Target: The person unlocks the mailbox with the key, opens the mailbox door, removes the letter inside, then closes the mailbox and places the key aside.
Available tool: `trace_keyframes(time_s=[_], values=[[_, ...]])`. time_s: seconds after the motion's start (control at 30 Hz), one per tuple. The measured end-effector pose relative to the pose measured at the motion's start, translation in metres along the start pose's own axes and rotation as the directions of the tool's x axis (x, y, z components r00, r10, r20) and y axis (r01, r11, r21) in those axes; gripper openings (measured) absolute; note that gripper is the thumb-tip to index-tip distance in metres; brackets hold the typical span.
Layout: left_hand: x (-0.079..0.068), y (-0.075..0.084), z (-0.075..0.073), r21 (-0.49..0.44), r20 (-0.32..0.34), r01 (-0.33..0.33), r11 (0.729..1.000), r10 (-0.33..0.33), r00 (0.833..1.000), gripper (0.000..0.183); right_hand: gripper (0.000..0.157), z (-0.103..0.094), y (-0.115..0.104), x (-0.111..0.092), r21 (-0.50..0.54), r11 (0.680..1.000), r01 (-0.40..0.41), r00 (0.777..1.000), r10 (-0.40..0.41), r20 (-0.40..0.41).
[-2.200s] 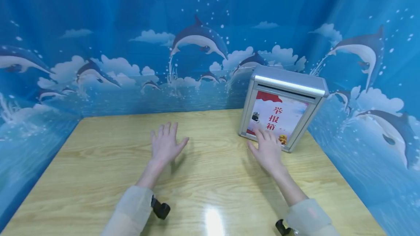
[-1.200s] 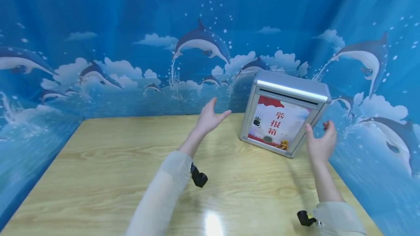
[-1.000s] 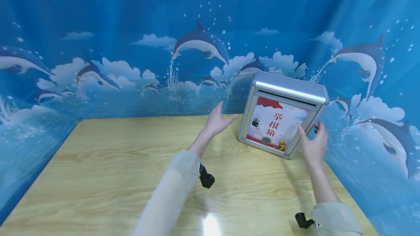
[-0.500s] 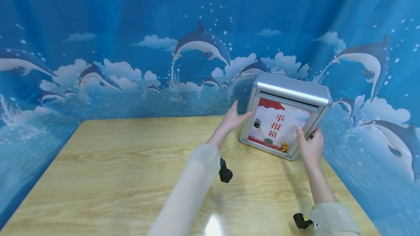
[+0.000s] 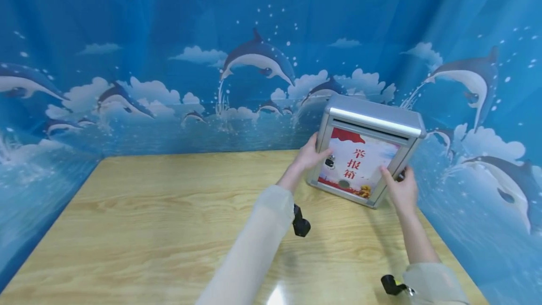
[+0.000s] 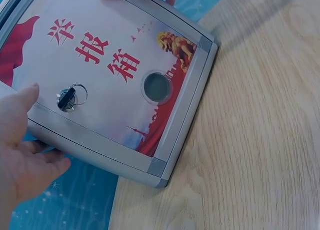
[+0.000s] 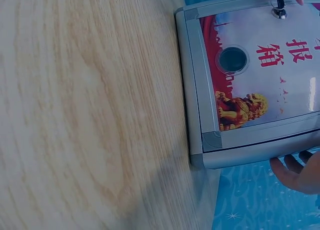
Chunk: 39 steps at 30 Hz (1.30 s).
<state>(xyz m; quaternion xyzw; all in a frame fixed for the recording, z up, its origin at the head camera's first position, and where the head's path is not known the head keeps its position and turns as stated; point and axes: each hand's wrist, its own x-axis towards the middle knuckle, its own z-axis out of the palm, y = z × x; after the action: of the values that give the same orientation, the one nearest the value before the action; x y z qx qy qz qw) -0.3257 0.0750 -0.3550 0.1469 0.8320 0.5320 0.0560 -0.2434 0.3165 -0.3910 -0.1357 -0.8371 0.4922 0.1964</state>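
Observation:
A silver metal report box (image 5: pixel 368 147) with a slot near its top and red characters on its front stands at the right rear of the table. My left hand (image 5: pixel 306 158) holds its left side, thumb over the front frame and fingers along the side. At the opposite side is my right hand (image 5: pixel 402 193), thumb on the front and fingers curled around the side. A key with a ring (image 6: pixel 67 98) sits in the lock near my left thumb. Low on the front is a round dark window (image 6: pixel 157 86). The box's back is hidden.
The wooden table (image 5: pixel 169 229) spreads left and forward of the box. A blue curtain with dolphins (image 5: pixel 169 36) hangs behind the table and along its sides, close behind the box. Small black cameras (image 5: pixel 301 222) are worn at both wrists.
Both hands were apart over the table, the right one in front of the box. The right moved around to the box's right side; the left moved right to its left side.

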Motion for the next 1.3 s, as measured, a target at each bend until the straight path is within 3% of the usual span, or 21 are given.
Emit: trace_keyframes(time_s=[0.17,0.33,0.7,1.03,1.3], values=[[-0.002,0.003,0.001,-0.010,-0.032,0.029,1.000,-0.030,0.999,0.073,0.078,0.003,-0.001,-0.003,-0.031,0.999,0.012,1.000,-0.011,0.028],[-0.001,0.007,0.003,0.030,-0.027,0.037,0.999,-0.036,0.999,0.073,0.073,0.006,-0.003,-0.006,-0.091,0.996,0.024,1.000,-0.025,-0.015],[0.004,0.010,0.009,0.070,-0.130,0.088,0.994,-0.078,0.988,0.054,0.068,0.006,-0.002,-0.005,-0.170,0.985,0.027,0.998,-0.036,-0.054],[0.004,0.009,0.009,0.114,-0.121,0.049,0.992,-0.035,0.992,0.043,0.068,0.001,-0.002,-0.007,-0.154,0.988,0.020,0.998,-0.030,-0.058],[-0.001,0.013,0.002,0.147,-0.131,0.013,0.989,0.007,0.991,0.038,0.062,0.000,-0.006,-0.007,-0.211,0.976,0.046,0.995,-0.063,-0.072]])
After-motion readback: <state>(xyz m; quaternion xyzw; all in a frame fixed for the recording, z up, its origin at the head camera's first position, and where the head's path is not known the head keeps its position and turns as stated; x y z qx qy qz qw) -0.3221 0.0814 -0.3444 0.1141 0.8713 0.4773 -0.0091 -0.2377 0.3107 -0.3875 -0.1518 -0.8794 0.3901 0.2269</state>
